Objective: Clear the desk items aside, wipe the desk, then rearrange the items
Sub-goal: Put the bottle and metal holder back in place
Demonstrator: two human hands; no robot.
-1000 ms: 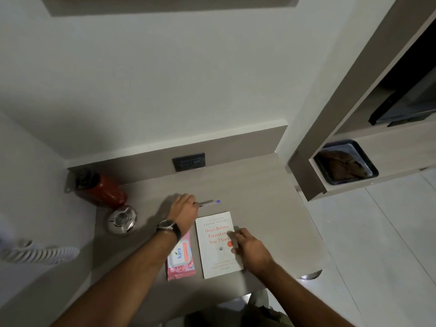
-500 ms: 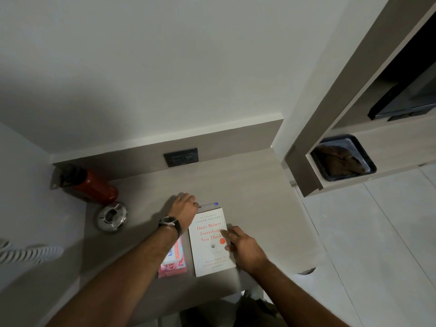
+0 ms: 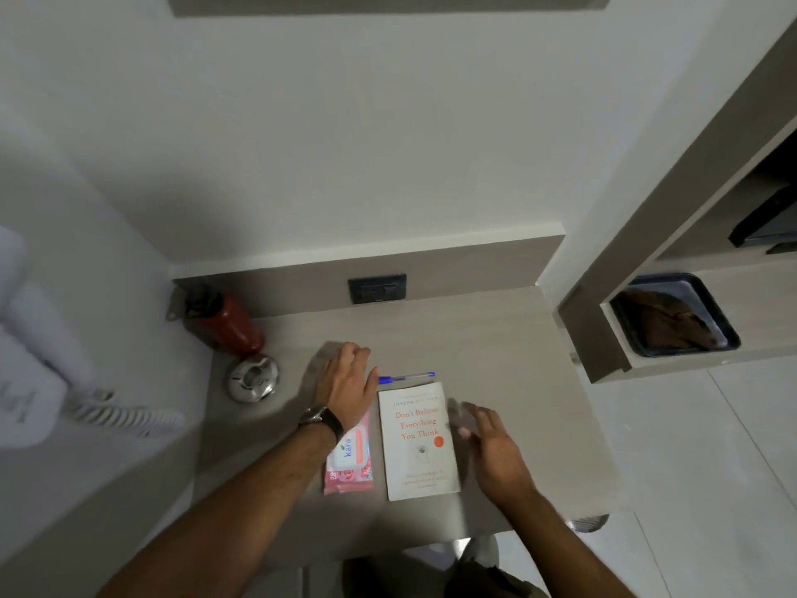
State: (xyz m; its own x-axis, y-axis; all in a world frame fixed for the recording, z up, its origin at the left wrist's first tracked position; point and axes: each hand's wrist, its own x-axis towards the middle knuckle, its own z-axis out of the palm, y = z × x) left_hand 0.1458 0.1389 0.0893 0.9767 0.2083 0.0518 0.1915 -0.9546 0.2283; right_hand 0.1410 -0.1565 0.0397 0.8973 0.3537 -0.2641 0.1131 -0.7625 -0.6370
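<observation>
A white book (image 3: 417, 442) with orange title lies flat on the grey desk (image 3: 496, 360). Just beyond its top edge rests a blue pen (image 3: 407, 377). A pink wipes pack (image 3: 350, 459) lies to the book's left, partly under my left wrist. My left hand (image 3: 347, 381), with a watch, hovers flat and open left of the pen, apart from it. My right hand (image 3: 491, 446) is open beside the book's right edge, blurred, touching nothing I can see.
A red bottle (image 3: 228, 323) lies in the back left corner, a round metal ashtray (image 3: 253, 378) in front of it. A wall socket (image 3: 377, 289) sits behind the desk. At right is a shelf unit with a black tray (image 3: 690, 295). A corded phone (image 3: 39, 381) hangs at left.
My left hand let go of the pen, which now lies above the book. My right hand lifted off the book cover and moved right of it.
</observation>
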